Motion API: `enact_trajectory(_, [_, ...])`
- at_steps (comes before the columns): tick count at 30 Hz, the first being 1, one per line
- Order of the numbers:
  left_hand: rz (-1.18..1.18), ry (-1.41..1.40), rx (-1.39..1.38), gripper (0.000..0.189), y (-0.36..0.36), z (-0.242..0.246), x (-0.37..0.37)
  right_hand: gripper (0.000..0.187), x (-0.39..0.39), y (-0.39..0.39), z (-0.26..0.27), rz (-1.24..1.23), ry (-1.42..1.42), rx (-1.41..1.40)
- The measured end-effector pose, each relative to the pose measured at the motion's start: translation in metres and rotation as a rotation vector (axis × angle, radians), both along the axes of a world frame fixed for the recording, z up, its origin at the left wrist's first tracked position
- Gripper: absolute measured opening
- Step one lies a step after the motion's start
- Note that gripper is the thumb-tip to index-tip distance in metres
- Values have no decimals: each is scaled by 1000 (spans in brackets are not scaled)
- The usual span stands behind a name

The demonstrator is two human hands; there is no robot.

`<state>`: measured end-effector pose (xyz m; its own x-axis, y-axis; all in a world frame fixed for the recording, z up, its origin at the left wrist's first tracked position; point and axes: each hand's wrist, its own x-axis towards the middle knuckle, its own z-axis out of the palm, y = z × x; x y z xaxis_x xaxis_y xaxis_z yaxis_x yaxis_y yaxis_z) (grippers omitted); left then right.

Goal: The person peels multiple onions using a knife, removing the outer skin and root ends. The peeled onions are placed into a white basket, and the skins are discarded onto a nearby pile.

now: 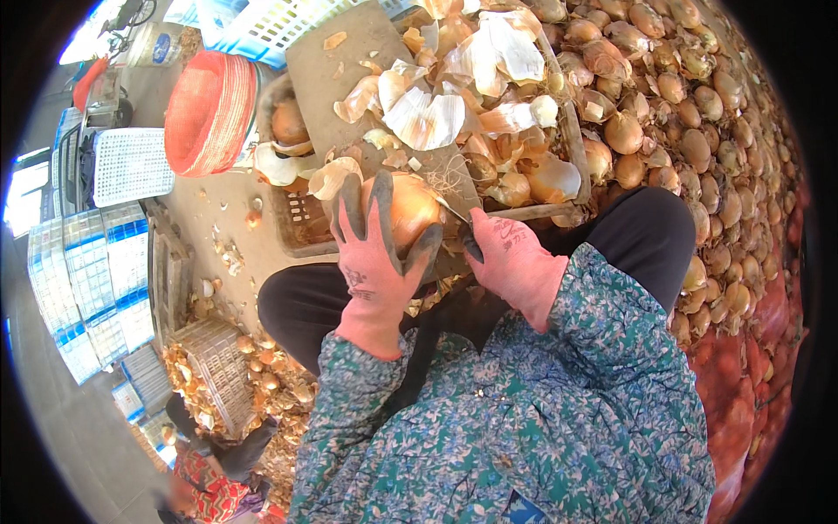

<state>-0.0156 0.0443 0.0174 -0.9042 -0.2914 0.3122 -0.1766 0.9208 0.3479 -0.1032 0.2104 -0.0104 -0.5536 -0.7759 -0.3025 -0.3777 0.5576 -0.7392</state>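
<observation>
My left hand (380,262), in a pink glove with grey fingers, grips a large brown onion (414,209) over a wooden board (357,49). In my right hand (507,255), gloved alike, is a small knife (453,210); its blade lies at the root end of the onion, where stringy roots show. The knife's handle is hidden in my fist. Loose onion skins (429,121) lie on the board beyond the onion. Onions and skins fill a crate (573,144) right of the board. Another crate (308,251) under the board's left side holds an onion (290,123).
A large heap of onions (694,144) covers the right side, with red mesh sacks (727,393) below it. At the left stand a red mesh sack (209,114), a white basket (131,164) and stacked crates (91,281). A co-worker (213,481) is at the lower left.
</observation>
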Motion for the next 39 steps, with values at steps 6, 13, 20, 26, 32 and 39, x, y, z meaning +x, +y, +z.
enact_trajectory(6, [-27, -23, 108, 75, -26, -6, -11, 26, -8, -8, 5, -3, -21, 21])
enact_trajectory(13, [68, -23, 674, 43, -63, -3, -31, 38, -23, -29, -7, 98, 162, -23])
enact_trajectory(20, [-7, -175, 1017, 37, -120, -5, -56, 31, -40, -56, -17, 127, 296, -77])
enact_trajectory(26, [-123, -62, 1001, 45, -103, -22, -21, 27, -32, -39, 12, 159, 55, 22])
enact_trajectory(32, [273, -310, 675, 55, -51, 14, -10, 17, -26, -12, 41, 202, 59, 101])
enact_trajectory(39, [120, -185, -45, 102, 3, 7, 2, 25, -28, -14, 43, 246, 119, 92])
